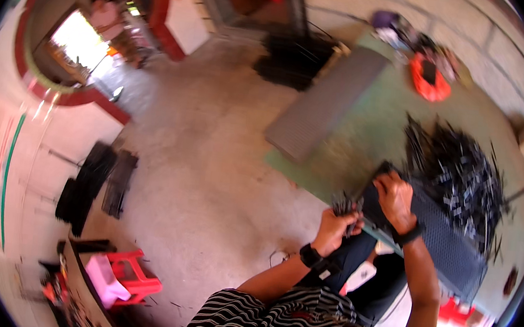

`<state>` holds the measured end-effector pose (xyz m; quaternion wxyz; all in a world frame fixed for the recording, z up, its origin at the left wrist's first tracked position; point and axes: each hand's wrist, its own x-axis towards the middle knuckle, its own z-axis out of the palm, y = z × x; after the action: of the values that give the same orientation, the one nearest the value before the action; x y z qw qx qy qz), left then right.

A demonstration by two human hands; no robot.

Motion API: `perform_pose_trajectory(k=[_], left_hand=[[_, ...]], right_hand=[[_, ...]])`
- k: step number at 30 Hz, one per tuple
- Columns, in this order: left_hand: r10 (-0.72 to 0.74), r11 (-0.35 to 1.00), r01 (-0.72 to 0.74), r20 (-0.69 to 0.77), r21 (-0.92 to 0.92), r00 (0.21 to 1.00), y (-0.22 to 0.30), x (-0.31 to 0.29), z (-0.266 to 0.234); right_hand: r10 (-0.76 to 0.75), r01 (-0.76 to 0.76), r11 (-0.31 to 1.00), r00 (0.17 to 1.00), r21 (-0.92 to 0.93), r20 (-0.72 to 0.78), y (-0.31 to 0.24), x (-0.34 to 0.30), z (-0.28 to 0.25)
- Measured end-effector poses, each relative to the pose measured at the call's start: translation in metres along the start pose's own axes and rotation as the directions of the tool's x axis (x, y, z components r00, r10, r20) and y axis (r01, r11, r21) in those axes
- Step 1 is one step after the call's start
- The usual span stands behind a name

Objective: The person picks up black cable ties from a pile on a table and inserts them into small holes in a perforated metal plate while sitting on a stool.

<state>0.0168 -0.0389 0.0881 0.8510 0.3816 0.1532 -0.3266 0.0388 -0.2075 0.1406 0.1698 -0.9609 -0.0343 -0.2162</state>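
My left hand [333, 230] is closed round a bundle of short thin black strips [345, 204], just off the near edge of the green table [352, 144]. My right hand [395, 198] rests over the left end of a long black perforated panel [441, 234] that lies along the table's near edge. Its fingers are pinched together against the panel; what they hold, if anything, is too small to make out. Beyond the panel is a large loose pile of black strips [462, 179].
A long grey ribbed panel [331, 104] lies across the table's far left part. Behind it sits an orange-red bag [430, 85]. Dark stacks [87, 178] stand by the left wall, near a red stool [140, 278]. Another person [107, 19] is beyond the round doorway.
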Motion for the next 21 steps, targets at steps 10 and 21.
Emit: perform_pose_trajectory(k=[10, 21], left_hand=[[0.085, 0.994, -0.083, -0.024, 0.071, 0.996, 0.002, -0.015, 0.002], [0.094, 0.992, -0.096, 0.027, 0.079, 0.995, -0.003, -0.023, 0.012]], right_hand=[[0.159, -0.149, 0.963, 0.987, 0.225, -0.027, -0.027, -0.011, -0.023], [0.304, -0.318, 0.834, 0.947, 0.450, 0.107, -0.039, -0.044, -0.021]])
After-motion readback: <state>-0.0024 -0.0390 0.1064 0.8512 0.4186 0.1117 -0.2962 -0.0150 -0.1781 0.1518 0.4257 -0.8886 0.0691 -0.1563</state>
